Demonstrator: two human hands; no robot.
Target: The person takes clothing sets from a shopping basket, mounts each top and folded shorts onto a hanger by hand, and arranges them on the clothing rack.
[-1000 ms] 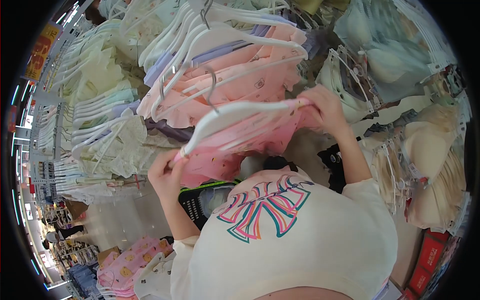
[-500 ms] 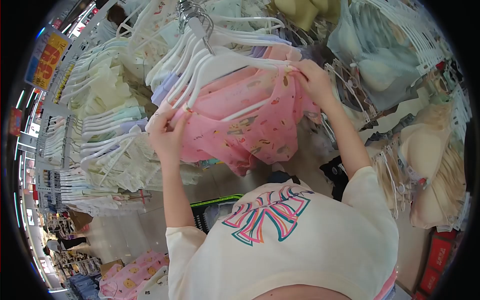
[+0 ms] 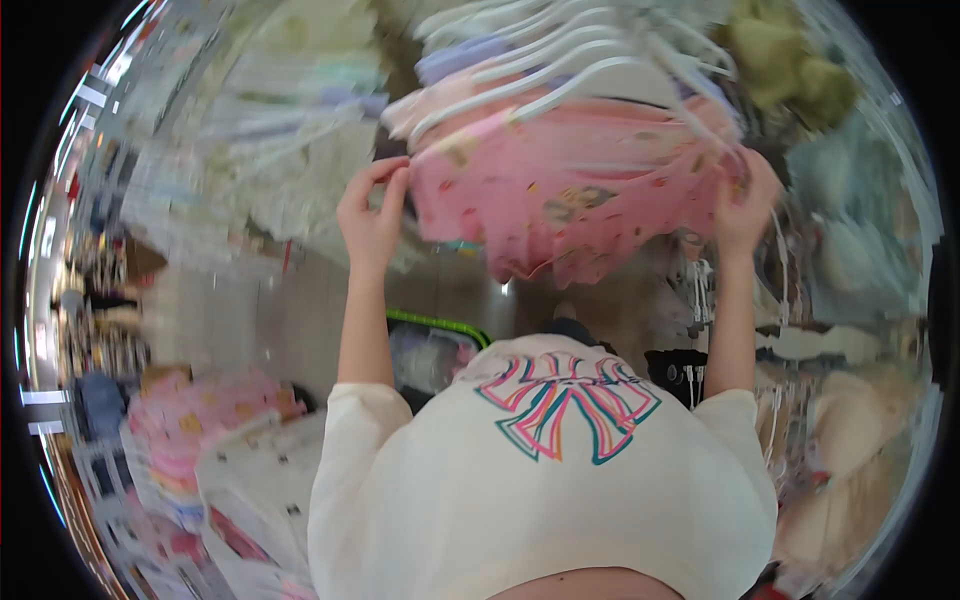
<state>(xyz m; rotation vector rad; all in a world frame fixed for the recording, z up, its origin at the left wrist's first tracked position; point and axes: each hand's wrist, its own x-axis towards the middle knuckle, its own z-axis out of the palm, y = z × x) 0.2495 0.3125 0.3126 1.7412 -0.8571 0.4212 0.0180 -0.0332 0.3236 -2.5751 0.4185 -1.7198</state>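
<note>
A pink printed top (image 3: 560, 200) hangs from a white hanger (image 3: 610, 80) in front of me, at the front of a row of hung clothes. At its left shoulder edge, my left hand (image 3: 372, 212) has thumb and forefinger pinched together on the cloth. My right hand (image 3: 745, 205) grips the right side of the same top, its fingers partly hidden and blurred. The top's lower hem droops loosely between both arms. Behind it, further white hangers carry peach and lilac garments (image 3: 465, 58).
Pale garments (image 3: 270, 180) on racks fill the left side, blurred. Bras (image 3: 850, 420) hang at the right. Below my left arm stands a basket with a green rim (image 3: 440, 322). Pink patterned clothes (image 3: 200, 420) are at the lower left.
My view has turned, so the top and hanger row now appear higher and farther right. The top hangs flatter, its neck opening less spread, with both hands still at its sides.
</note>
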